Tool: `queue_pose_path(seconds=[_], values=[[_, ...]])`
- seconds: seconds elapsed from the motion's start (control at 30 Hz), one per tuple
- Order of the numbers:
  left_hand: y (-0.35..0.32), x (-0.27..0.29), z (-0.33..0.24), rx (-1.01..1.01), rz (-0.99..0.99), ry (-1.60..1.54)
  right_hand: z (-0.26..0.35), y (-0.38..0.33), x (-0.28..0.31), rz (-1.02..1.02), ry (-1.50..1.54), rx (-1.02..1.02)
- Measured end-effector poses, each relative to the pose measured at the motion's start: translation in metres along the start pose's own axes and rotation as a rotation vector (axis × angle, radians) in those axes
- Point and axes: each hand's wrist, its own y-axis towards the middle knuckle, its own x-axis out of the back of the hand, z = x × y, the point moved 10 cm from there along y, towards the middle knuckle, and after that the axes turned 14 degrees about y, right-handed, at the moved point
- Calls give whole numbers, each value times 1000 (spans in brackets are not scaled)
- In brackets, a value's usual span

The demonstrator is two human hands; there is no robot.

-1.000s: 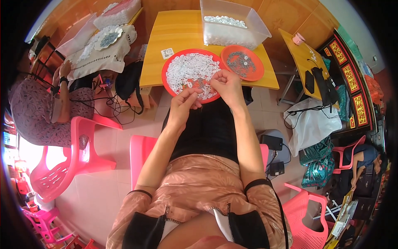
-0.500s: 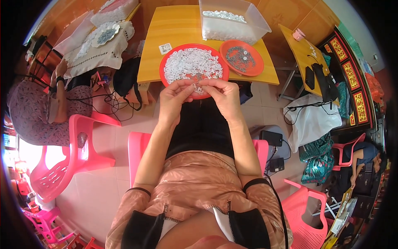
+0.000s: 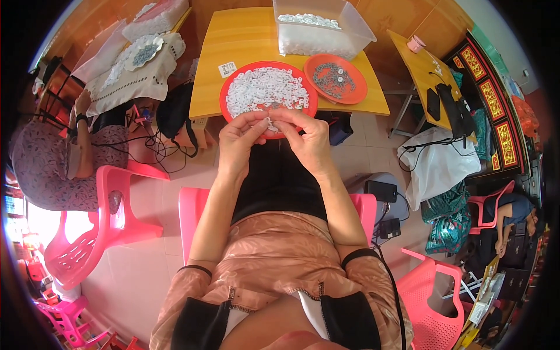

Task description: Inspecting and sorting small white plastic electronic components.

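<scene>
Left hand point(image 3: 240, 140) and right hand point(image 3: 308, 139) pinched together on small white piece point(image 3: 270, 123), red tray point(image 3: 228, 92) of white pieces just beyond fingertips

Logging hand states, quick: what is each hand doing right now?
Left hand: fingers pinched on a small white piece.
Right hand: pinching the same piece.

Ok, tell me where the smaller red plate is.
Head view: the smaller plate sits on the yellow table, right of the big plate, before the clear bin.
</scene>
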Motion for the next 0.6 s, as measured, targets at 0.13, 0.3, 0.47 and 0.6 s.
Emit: queue_pose_path(seconds=[0.13,0.3,0.47,0.6], values=[[1,-1,2,9,16,-45,-6,0,2,-19,63,-23],[1,-2,9,59,23,-130,-9,-1,2,-23,99,-44],[0,-1,2,10,-2,-39,-4,-1,1,-21,34,-5],[-2,-1,-5,-26,-29,13,4,0,-1,2,-28,51]])
